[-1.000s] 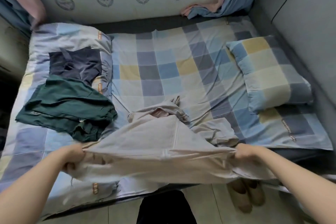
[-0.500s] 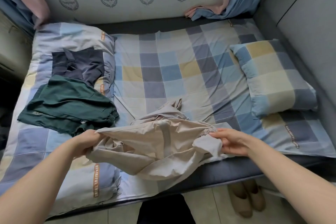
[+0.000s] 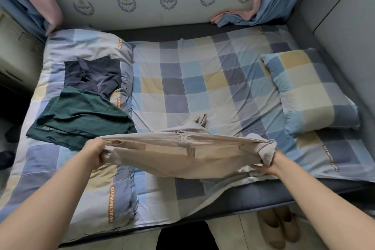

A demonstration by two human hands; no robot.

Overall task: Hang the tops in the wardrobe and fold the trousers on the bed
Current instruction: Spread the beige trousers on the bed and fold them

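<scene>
Checked bedding in blue, grey and yellow squares is covering the bed [image 3: 182, 87]; a matching pillow [image 3: 308, 91] is lying at the right, curtains [image 3: 253, 12] hanging at the far wall, slippers [image 3: 278, 227] sitting on the floor below the near edge

Beige trousers [image 3: 182, 154] are being held stretched across the near middle of the bed, waistband opened toward the camera, label strip showing at its centre. Long axis of the waistband is running left to right, between the two hands; the legs are trailing away behind it onto the sheet, bunched

Left hand [image 3: 96, 152] is gripping the left end of the waistband, fingers curled round a wad of cloth. Right hand [image 3: 265, 164] is holding the right end, but cloth is draping over it and hiding most of the fingers; only the tips are peeking out below, seemingly pinching

Dark green garment [image 3: 81, 119] and navy garment [image 3: 93, 75] are lying folded on the left quilt, well apart from the hands

Judgement: both hands are sitting about equally near; the fold likely depends on bringing one waistband end across to the other
</scene>
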